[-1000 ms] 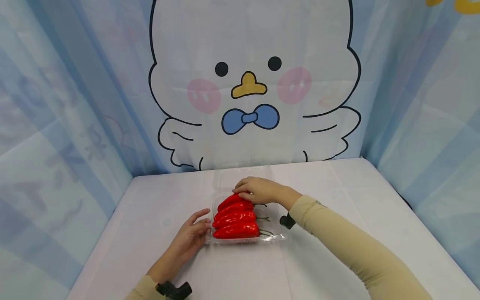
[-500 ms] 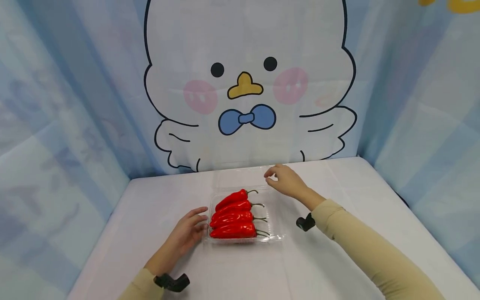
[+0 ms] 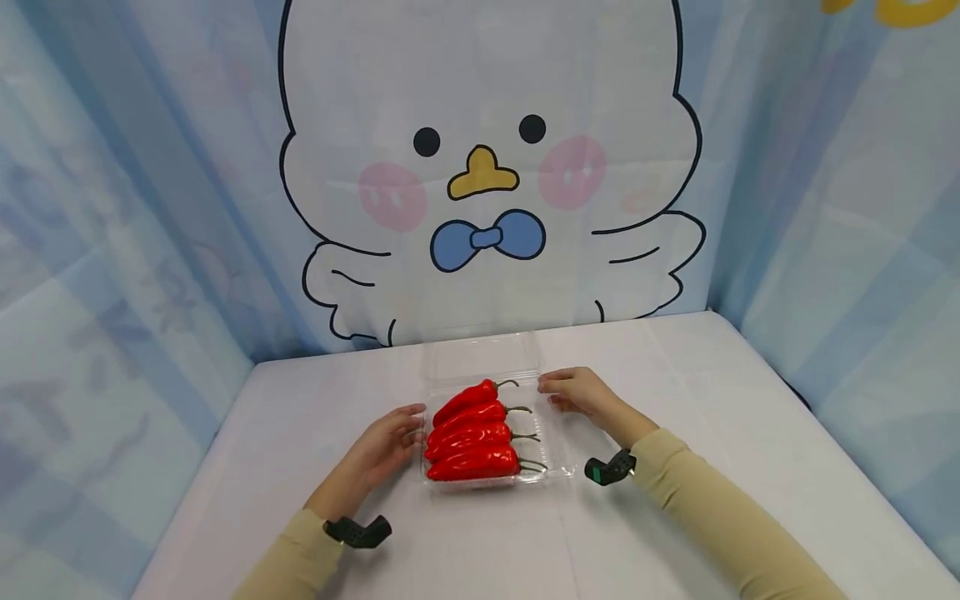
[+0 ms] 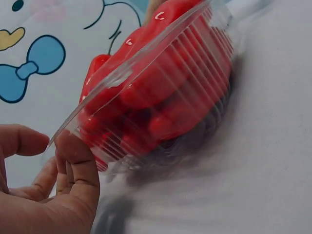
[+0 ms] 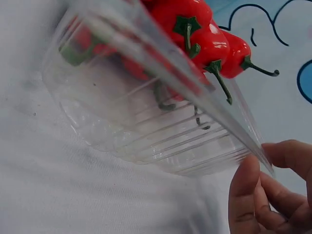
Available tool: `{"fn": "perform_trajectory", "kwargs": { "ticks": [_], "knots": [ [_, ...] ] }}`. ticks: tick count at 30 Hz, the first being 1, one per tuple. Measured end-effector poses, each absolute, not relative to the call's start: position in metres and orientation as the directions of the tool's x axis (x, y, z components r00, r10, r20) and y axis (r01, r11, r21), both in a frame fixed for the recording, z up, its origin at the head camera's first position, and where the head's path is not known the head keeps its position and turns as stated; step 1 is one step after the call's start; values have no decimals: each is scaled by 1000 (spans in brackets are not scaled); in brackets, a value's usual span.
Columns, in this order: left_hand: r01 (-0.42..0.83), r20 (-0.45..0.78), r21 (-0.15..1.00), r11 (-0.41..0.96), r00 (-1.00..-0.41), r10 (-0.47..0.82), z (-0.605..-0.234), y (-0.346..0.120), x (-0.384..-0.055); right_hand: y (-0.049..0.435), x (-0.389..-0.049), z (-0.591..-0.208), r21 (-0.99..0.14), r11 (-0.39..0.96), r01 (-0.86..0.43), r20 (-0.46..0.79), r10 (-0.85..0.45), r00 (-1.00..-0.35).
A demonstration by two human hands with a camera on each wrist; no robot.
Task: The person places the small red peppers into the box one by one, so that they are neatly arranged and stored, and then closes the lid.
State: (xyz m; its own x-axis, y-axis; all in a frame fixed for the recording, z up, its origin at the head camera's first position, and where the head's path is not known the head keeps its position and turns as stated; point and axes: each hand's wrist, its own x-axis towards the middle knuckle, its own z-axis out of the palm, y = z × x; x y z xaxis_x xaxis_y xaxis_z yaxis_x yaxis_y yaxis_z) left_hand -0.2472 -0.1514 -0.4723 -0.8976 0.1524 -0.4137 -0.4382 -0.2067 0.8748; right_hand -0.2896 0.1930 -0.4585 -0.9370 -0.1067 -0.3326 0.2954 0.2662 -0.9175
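A clear plastic clamshell box (image 3: 557, 446) stands on the white table, its lid (image 3: 480, 358) folded back flat behind it. Several glossy red peppers (image 3: 472, 435) with green stems lie side by side inside, stems pointing right. At the box's left side, my left hand (image 3: 384, 446) pinches the rim between thumb and finger, plain in the left wrist view, where the ribbed wall (image 4: 204, 63) shows. My right hand (image 3: 588, 396) grips the opposite rim near the lid hinge. The right wrist view shows that thumb (image 5: 244, 183) under the rim and a finger above.
The white tabletop (image 3: 637, 550) stretches around the box. A cloth backdrop (image 3: 495, 83) with a cartoon bird hangs right behind the table, and blue curtains (image 3: 112, 250) flank it. Black wrist devices (image 3: 358, 532) sit on both forearms.
My right hand has left the rearmost pepper, lifted away rightward, then come down to the box's right rim. The left hand has slid slightly farther back along the left rim.
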Motion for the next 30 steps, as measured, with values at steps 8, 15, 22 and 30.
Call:
{"fn": "perform_trajectory", "kwargs": {
  "ticks": [8,15,22,30],
  "knots": [
    [-449,-382,865,-223,-879,287,-478,-161,-265,202,-292,-471,-933,-21,358,-349,-175,-921],
    [-466,-345,813,-348,-868,356,-486,-167,-279,198,-295,-479,-901,-176,396,-362,-195,-912],
    [-432,-312,787,-440,-895,320,-487,-163,-281,197,-297,-480,-881,-251,402,-352,-220,-910],
    [-404,-270,770,-494,-907,322,-491,-162,-280,196,-298,-479,-901,-198,386,-342,-224,-913]
  ]
}}
